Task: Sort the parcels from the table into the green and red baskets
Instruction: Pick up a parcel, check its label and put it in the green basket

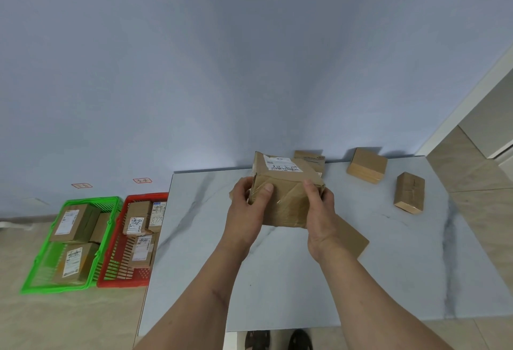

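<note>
Baskets sitting on the floor at far left, side by side and touching: green basket (pixel 71 244) outermost, holding three brown boxes with white labels; red basket (pixel 133 238) just beside it, tight against the table's left edge, packed with several labelled boxes. Two small red-edged tags (pixel 142 180) sticking to the blue wall above them.

Moving right onto the table (pixel 277 280), white marble-look top. Left hand (pixel 248 210) gripping the parcel (pixel 283 191) by its left end, thumb pressing across the near face, fingers wrapping round behind. Parcel being held up over the middle of the table, tilting slightly, taped and creased, white label facing up on top. Right hand (pixel 319 210) clamping the parcel's right end, fingers curling over the near edge. Both hands closing firmly on it, holding it between them.

Lying flat on the table under the right wrist, a brown envelope (pixel 352 235), partly hidden by the arm. Behind the parcel, by the wall, a small box (pixel 311 159) peeking out, mostly covered. Further right, a plain box (pixel 367 165) resting near the back edge, and another plain box (pixel 409 193) standing apart nearer the right edge.

At the bottom, dark sandals (pixel 279 340) showing on the tiled floor below the table's near edge.
</note>
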